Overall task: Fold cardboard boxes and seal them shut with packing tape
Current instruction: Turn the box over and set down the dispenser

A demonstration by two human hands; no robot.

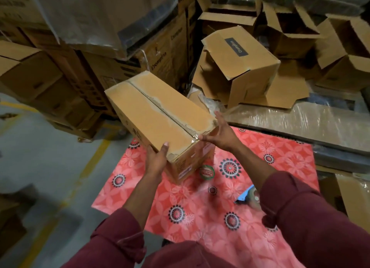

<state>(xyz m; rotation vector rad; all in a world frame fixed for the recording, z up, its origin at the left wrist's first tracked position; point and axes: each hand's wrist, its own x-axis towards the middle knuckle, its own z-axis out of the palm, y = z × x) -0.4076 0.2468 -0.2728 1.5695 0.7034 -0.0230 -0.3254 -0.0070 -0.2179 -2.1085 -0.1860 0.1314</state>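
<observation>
A closed cardboard box (pixel 160 115) sits in the middle of the frame, held up and tilted, its far end toward the upper left and its near end toward the person. Its two top flaps meet along a seam with torn, ragged paper on both sides of it. The left hand (pixel 157 159) grips the near left corner of the box, thumb lying on top and fingers tucked out of sight under the side. The right hand (pixel 219 130) is spread open with straight fingers at the near right corner, its thumb touching the top edge by the seam; whether the palm presses the side cannot be told. Both arms wear dark red sleeves pushed up the forearm.

Below the box lies a pink mat (pixel 250 163) with a flower pattern, spread on a grey floor (pixel 40 157) marked with yellow lines. On the mat, just under the box's near end, lies a roll of tape (pixel 207 172) with a green rim and red label. At the lower right, a tape dispenser (pixel 248 195) lies partly hidden by the right sleeve.

In the upper right of the frame, an open box (pixel 240 67) lies on its side among other empty boxes. Stacked cartons (pixel 60 83) fill the upper left.
</observation>
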